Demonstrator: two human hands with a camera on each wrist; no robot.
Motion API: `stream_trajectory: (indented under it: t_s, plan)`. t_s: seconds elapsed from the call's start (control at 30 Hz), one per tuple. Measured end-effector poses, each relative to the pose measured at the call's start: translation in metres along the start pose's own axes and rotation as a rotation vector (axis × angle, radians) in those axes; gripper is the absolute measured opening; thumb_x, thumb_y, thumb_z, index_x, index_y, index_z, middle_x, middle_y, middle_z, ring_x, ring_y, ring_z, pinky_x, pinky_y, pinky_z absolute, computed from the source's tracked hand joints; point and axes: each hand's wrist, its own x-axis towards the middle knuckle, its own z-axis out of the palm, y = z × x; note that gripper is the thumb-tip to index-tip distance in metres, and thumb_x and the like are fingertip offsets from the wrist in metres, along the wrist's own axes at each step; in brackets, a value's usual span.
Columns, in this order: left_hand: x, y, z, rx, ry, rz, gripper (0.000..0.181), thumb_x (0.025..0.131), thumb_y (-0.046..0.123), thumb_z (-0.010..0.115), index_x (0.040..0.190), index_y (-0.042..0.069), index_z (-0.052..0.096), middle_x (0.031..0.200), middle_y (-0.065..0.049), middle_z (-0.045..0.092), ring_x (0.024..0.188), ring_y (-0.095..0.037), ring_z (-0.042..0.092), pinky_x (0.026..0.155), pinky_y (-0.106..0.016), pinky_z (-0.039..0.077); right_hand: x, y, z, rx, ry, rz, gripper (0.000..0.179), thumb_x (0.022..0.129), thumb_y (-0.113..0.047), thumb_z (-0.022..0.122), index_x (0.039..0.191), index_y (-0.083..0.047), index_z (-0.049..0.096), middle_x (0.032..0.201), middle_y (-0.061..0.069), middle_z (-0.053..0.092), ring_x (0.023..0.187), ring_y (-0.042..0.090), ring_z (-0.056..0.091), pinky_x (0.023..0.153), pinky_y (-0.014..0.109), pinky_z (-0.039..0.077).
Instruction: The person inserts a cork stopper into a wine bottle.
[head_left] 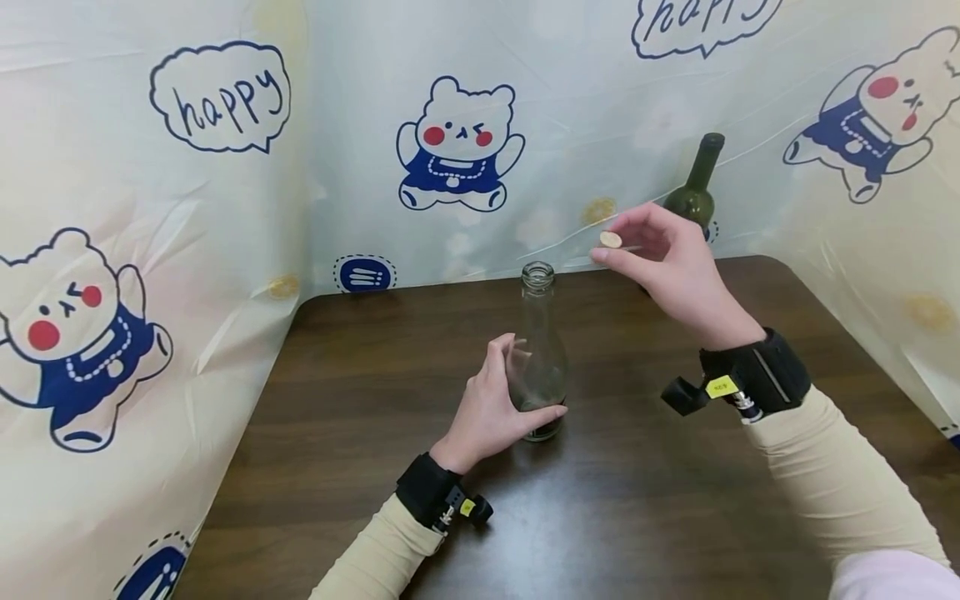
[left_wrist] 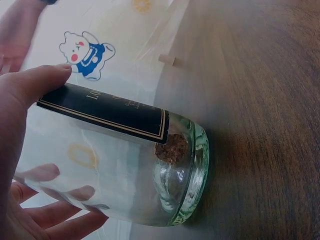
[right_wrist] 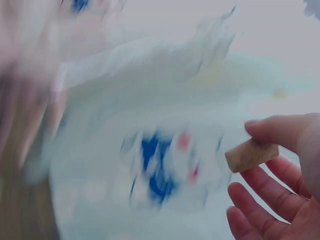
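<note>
A clear glass bottle [head_left: 537,358] with an uncapped mouth stands upright on the table, and my left hand [head_left: 487,408] grips it round the lower body. In the left wrist view its dark label [left_wrist: 110,112] shows under the thumb, and a brown piece of cork [left_wrist: 171,149] lies inside near the base. My right hand [head_left: 675,267] is raised to the right of the bottle's mouth, a little higher than it. Between thumb and fingers it pinches a tan cork [right_wrist: 251,155], apart from the bottle.
Behind my right hand a dark green bottle [head_left: 701,175] stands at the back, its lower part hidden. A small tan piece [left_wrist: 167,60] lies on the table in the left wrist view. A printed curtain [head_left: 360,150] borders the brown table [head_left: 360,358] at the back and sides.
</note>
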Motion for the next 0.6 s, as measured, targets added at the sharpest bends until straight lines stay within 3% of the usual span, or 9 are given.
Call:
stream_trajectory:
  t_s: [0.1, 0.23, 0.37, 0.6]
  plan:
    - [0.001, 0.000, 0.000, 0.000, 0.008, 0.002, 0.107, 0.071, 0.063, 0.082, 0.151, 0.019, 0.026, 0.130, 0.006, 0.063, 0.113, -0.016, 0.066, 0.091, -0.041, 0.056, -0.002, -0.031, 0.010, 0.121, -0.021, -0.058, 0.027, 0.089, -0.020, 0.078, 0.111, -0.007, 0.068, 0.103, 0.005, 0.072, 0.095, 0.025, 0.070, 0.085, 0.024, 0.053]
    - [0.001, 0.000, 0.000, -0.013, 0.008, -0.001, 0.105, 0.071, 0.063, 0.081, 0.151, 0.020, 0.026, 0.129, 0.007, 0.063, 0.112, -0.015, 0.066, 0.089, -0.041, 0.056, 0.001, -0.056, 0.022, 0.154, -0.046, -0.149, 0.025, 0.088, -0.014, 0.079, 0.109, -0.004, 0.070, 0.101, 0.008, 0.071, 0.094, 0.025, 0.068, 0.086, 0.025, 0.054]
    - [0.001, 0.000, 0.001, -0.020, 0.003, -0.009, 0.105, 0.071, 0.065, 0.080, 0.151, 0.021, 0.026, 0.130, 0.008, 0.063, 0.113, -0.013, 0.066, 0.089, -0.040, 0.056, 0.005, -0.064, 0.030, 0.127, -0.060, -0.206, 0.027, 0.088, -0.012, 0.079, 0.109, 0.001, 0.069, 0.100, 0.006, 0.071, 0.094, 0.023, 0.067, 0.087, 0.026, 0.054]
    - [0.001, 0.001, 0.002, -0.016, -0.007, -0.024, 0.106, 0.071, 0.064, 0.081, 0.151, 0.022, 0.025, 0.131, 0.010, 0.062, 0.114, -0.011, 0.065, 0.090, -0.039, 0.056, 0.008, -0.061, 0.035, 0.097, -0.086, -0.215, 0.028, 0.087, -0.012, 0.079, 0.109, 0.003, 0.070, 0.102, 0.008, 0.069, 0.093, 0.022, 0.066, 0.087, 0.027, 0.053]
